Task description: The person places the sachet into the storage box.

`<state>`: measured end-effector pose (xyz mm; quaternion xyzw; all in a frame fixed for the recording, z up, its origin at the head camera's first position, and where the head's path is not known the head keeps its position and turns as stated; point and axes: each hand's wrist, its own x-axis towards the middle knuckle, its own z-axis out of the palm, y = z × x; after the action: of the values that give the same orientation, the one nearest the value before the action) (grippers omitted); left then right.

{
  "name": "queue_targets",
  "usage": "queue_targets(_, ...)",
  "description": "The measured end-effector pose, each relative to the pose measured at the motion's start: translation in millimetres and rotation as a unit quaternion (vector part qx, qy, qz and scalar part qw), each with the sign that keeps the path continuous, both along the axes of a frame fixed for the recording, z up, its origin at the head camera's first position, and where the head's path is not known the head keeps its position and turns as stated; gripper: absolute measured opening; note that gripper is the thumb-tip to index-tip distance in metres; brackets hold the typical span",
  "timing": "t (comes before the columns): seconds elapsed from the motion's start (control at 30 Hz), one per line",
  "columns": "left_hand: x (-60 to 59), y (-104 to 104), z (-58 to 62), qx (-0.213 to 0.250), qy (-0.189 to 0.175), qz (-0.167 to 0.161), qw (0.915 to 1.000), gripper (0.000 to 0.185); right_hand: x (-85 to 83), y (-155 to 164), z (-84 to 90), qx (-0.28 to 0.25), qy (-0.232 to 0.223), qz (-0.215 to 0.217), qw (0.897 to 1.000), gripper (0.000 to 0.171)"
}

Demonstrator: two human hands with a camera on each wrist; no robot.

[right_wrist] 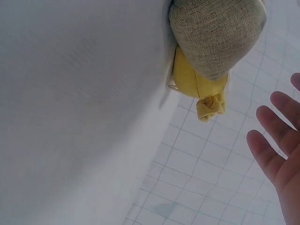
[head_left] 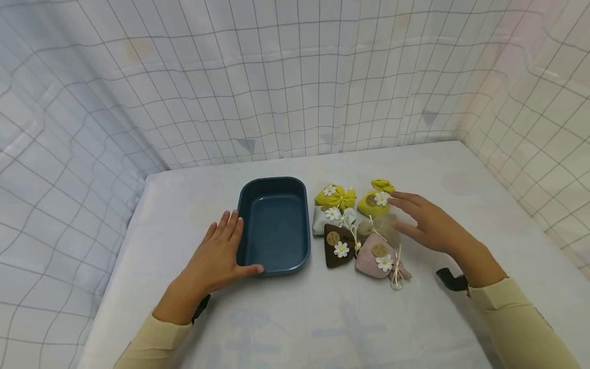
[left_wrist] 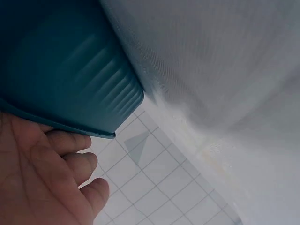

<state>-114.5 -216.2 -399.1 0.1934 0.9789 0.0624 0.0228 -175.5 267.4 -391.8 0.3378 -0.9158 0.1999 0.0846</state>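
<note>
Resting flat on the worktop (head_left: 461,169), the left hand (head_left: 216,259) lies against the left long side of the blue tray (head_left: 275,225), fingers straight and relaxed, the thumb touching the tray's near rim; it grips nothing, and looks placed to keep the tray from sliding. The left wrist view shows the same: fingers (left_wrist: 70,140) just under the tray's lip (left_wrist: 75,70), not curled round it.

Just right of the tray sits a cluster of small sachets with daisy decorations, packed touching one another: two yellow sachets (head_left: 335,196) (head_left: 375,201) at the far side, a pale one (head_left: 328,218) next to the tray, a brown one (head_left: 338,246), a beige one (head_left: 380,228) and a pink one (head_left: 380,259) nearest the person. The right hand (head_left: 426,220) hovers over the right edge of that cluster, fingers spread and straight, holding nothing, fingertips near the right-hand yellow sachet and above the beige one. From the right wrist view the fingers (right_wrist: 274,140) stand apart from the beige sachet (right_wrist: 215,33), so there is no contact yet. The tray holds nothing.
</note>
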Motion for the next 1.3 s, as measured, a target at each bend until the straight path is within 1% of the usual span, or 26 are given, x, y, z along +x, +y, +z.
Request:
queue_targets(0.17, 0.3, 0.3, -0.9, 0.005, -0.003, 0.001, 1.0, 0.13, 3.0, -2.0, -2.9, -0.012, 0.011, 0.02, 1.0, 0.055)
queue_targets(0.27, 1.1, -0.2, -1.8, 0.008, 0.0, 0.0, 1.0, 0.13, 5.5, -3.2, -4.0, -0.017, 0.02, 0.035, 0.999, 0.057)
queue_targets(0.37, 1.6, -0.6, -3.1, 0.009, 0.005, -0.001, 0.9999, 0.129, 8.7, -4.9, -3.9, -0.022, 0.024, 0.041, 0.999, 0.06)
queue_targets(0.6, 2.2, -0.8, -5.1, 0.013, 0.012, -0.003, 0.9998, 0.127, 17.5, -11.9, -0.8, -0.03, -0.004, 0.05, 0.998, 0.065)
queue_targets(0.7, 2.4, -0.7, -5.5, 0.015, 0.012, -0.004, 0.9998, 0.126, 20.8, -14.9, -0.4, -0.029, -0.007, 0.056, 0.998, 0.068)
queue_targets(0.9, 2.8, -0.6, -5.5, 0.018, 0.014, -0.009, 0.9997, 0.125, 26.9, -17.4, -3.7, -0.03, -0.007, 0.062, 0.998, 0.068)
queue_targets(1.3, 3.8, -0.6, -6.8, 0.017, 0.014, -0.003, 0.9998, 0.126, 37.2, -22.1, -9.3, -0.026, -0.042, 0.074, 0.996, 0.068)
